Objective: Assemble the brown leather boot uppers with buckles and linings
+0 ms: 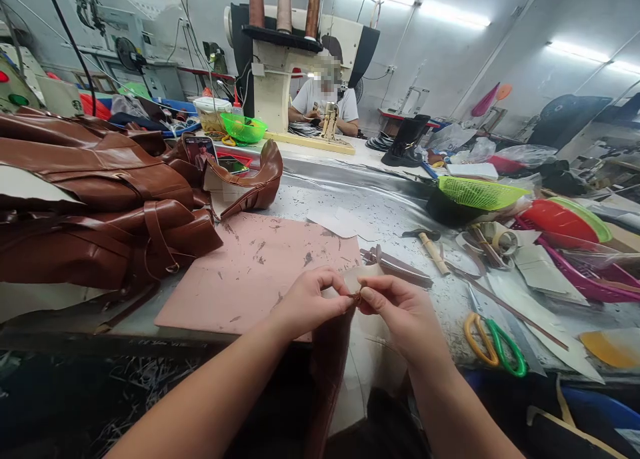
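Between my hands hangs a brown leather boot upper (331,362), its cream lining facing right and its lower part dropping below the table edge. My left hand (313,300) is closed, thumb and forefinger pinching the top edge of the leather. Close beside it, my right hand (400,309) is also closed, its thumb and forefinger pinching the same edge at a small brown bit I cannot make out. Under and behind the hands lies a pink cutting board (260,265) with dark scuffs. Brown leather strips (403,269) lie just beyond my right hand.
Brown boot uppers (100,179) are heaped at left. A hammer (433,252), scissors (493,342) and a green basket (480,193) are at right. Across the table, a person (325,102) sits behind a sewing machine (273,65); a black boot (407,142) stands nearby.
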`<state>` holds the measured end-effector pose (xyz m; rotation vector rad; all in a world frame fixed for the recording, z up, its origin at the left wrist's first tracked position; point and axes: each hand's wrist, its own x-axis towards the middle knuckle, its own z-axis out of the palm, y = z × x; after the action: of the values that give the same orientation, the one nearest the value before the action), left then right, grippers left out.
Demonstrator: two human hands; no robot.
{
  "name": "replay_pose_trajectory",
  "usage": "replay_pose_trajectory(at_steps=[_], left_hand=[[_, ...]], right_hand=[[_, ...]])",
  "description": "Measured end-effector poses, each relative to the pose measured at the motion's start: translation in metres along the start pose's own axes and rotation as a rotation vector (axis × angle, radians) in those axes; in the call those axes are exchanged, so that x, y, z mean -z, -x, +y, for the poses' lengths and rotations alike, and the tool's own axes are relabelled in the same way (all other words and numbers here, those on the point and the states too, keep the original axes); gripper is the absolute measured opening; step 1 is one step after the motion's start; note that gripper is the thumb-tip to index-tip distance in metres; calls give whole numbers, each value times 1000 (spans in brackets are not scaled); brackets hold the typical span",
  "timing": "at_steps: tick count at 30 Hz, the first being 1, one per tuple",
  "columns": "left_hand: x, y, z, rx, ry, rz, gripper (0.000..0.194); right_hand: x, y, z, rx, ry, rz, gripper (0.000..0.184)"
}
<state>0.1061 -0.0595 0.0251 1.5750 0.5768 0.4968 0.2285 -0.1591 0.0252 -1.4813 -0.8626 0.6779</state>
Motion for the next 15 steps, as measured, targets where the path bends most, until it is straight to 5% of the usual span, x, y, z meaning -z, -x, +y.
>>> replay_pose_trajectory(at_steps=[6,15], left_hand=[[1,0,0,-16,-4,-1,10],[-3,0,-1,-6,-69,60,10]], right_hand=[[-1,2,-3,41,38,21,13],[-2,8,-3,289,303,46,8]])
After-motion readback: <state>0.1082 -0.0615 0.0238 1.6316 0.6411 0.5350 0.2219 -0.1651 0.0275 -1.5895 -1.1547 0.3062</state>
